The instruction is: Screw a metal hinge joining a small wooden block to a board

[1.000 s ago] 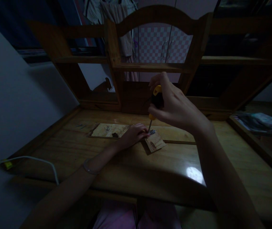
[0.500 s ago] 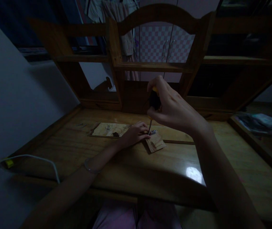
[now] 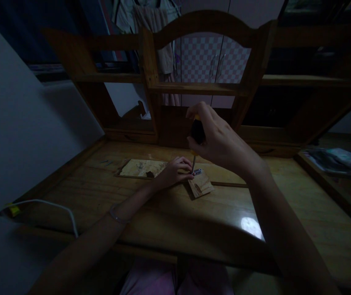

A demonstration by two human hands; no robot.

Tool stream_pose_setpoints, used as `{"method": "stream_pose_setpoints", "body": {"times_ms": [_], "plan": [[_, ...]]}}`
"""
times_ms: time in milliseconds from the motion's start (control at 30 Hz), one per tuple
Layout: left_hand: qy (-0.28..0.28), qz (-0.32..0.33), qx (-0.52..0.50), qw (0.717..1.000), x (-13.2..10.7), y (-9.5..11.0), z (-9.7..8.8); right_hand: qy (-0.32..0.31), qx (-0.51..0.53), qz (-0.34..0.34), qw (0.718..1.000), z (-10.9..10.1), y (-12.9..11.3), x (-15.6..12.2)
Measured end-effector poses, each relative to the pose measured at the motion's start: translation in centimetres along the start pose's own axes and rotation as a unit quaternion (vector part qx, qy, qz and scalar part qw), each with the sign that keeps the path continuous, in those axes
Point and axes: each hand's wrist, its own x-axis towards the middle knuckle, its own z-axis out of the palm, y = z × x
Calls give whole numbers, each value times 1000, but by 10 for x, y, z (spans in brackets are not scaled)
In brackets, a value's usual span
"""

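My right hand [image 3: 221, 141] is wrapped round the black and yellow handle of a screwdriver [image 3: 196, 135] held upright. Its thin shaft points down at a small metal fitting [image 3: 197, 172] on a small wooden block [image 3: 201, 185]. My left hand [image 3: 174, 172] rests on the wooden desk [image 3: 169, 213] beside the block, fingers curled and pinched at the fitting by the screwdriver tip. What the fingertips pinch is too small to make out. A bracelet sits on my left wrist.
A flat wooden board [image 3: 140, 168] lies left of the block. A wooden shelf unit [image 3: 200, 86] rises at the back of the desk. A white cable [image 3: 52, 207] with a yellow tag runs along the left edge. Papers [image 3: 338, 159] lie on the right side shelf.
My right hand has shifted slightly left and turned round the screwdriver handle, hiding more of the yellow top. My left hand stays by the fitting.
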Motion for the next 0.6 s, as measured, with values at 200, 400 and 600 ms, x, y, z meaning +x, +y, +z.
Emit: {"method": "stream_pose_setpoints", "body": {"times_ms": [200, 400, 600], "plan": [[-2, -12, -26, 1000, 1, 3, -2, -6, 7, -3, 1000, -2, -4, -2], [-27, 2, -50, 998, 2, 1, -3, 0, -35, 16, 999, -1, -4, -1], [4, -1, -52, 999, 0, 2, 0, 12, -32, 6, 999, 1, -1, 2]]}}
